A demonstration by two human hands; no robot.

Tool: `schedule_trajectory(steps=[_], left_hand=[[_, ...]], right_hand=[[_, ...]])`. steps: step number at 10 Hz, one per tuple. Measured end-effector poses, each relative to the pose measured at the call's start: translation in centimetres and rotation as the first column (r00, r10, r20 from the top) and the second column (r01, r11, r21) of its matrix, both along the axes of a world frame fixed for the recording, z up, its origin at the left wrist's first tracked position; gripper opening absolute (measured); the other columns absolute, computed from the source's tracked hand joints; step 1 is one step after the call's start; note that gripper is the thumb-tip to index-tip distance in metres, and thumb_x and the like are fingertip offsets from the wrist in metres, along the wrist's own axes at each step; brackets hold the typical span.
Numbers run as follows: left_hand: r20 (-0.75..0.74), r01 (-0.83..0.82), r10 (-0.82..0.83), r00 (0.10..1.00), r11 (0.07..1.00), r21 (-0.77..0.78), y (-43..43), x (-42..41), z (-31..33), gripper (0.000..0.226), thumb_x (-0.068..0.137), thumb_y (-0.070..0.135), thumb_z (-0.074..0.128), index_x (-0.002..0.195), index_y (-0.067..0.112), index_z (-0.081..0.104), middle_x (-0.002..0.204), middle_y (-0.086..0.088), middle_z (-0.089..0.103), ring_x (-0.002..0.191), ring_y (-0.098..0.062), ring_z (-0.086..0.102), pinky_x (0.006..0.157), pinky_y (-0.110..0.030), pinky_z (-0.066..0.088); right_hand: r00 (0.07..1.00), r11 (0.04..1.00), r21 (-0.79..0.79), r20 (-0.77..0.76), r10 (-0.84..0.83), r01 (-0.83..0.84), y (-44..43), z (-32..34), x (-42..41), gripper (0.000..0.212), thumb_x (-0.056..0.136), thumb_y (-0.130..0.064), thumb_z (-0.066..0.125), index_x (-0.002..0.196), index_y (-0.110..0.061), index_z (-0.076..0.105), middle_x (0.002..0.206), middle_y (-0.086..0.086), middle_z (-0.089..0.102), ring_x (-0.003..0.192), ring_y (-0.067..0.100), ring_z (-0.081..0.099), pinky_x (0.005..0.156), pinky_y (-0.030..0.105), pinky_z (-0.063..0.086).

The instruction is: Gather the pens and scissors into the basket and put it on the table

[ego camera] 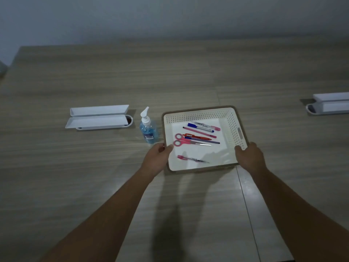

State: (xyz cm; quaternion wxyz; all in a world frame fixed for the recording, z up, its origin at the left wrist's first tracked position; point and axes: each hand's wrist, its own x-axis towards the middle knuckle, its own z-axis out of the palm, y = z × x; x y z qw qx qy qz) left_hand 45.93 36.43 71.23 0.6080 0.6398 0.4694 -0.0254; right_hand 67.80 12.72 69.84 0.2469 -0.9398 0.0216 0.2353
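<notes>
- Your two bare forearms reach forward from the bottom edge of the frame over a wood-grain worktop [94,167], throwing soft shadows on the boards between them.
- Your left hand [157,156] has its grip closed on the near left rim of the white perforated basket [231,118], thumb hooked over the edge and inside.
- Your right hand [249,155] has its grip closed on the near right corner of the same basket, thumb over the rim, fingers down the outer wall.
- Whether the basket rests flat on the worktop or is slightly raised cannot be told from this view.
- Inside it, nearest you, one pink-capped pen [191,159] lies alone along the near wall.
- Mid-basket, the pink-handled scissors [184,141] lie closed, loops to the left just beside your left thumb, blades pointing right.
- Beyond the scissors, a cluster of pens [202,132] in red, blue, purple and pink lies roughly parallel, slanting toward the far right wall with its handle slot.
- Just left of the basket stands a blue pump bottle [149,129], upright, nozzle pointing left.
- Farther left sits an open white tray box [98,118]; a similar white box [329,104] sits at the far right edge, partly cut off.
</notes>
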Motion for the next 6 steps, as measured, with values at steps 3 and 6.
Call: schedule_trajectory(steps=[3, 6], left_hand=[[0.018, -0.072, 0.072, 0.997, 0.997, 0.0, 0.0, -3.1, -1.9, 0.066, 0.102, 0.07, 0.048, 0.151, 0.027, 0.06, 0.146, 0.002, 0.07, 0.135, -0.023, 0.067, 0.119, -0.055, 0.051], [-0.016, -0.045, 0.053, 0.998, 0.944, 0.328, -6.1, -9.2, -8.9, 0.03, 0.114, 0.029, 0.053, 0.131, 0.017, 0.076, 0.13, -0.005, 0.076, 0.129, -0.03, 0.068, 0.103, -0.028, 0.043]], right_hand=[[0.957, 0.962, 0.089, 0.159, 0.243, -0.259, -2.8, 0.1, -0.5, 0.051, 0.109, -0.046, 0.06, 0.138, -0.005, 0.067, 0.135, 0.016, 0.075, 0.121, 0.036, 0.072, 0.094, 0.035, 0.054], [0.86, 0.91, 0.025, 0.338, 0.382, -0.414, -7.0, -2.3, -7.2, 0.029, 0.108, -0.035, 0.058, 0.087, -0.018, 0.066, 0.074, 0.0, 0.071, 0.064, 0.021, 0.068, 0.059, 0.033, 0.052]])
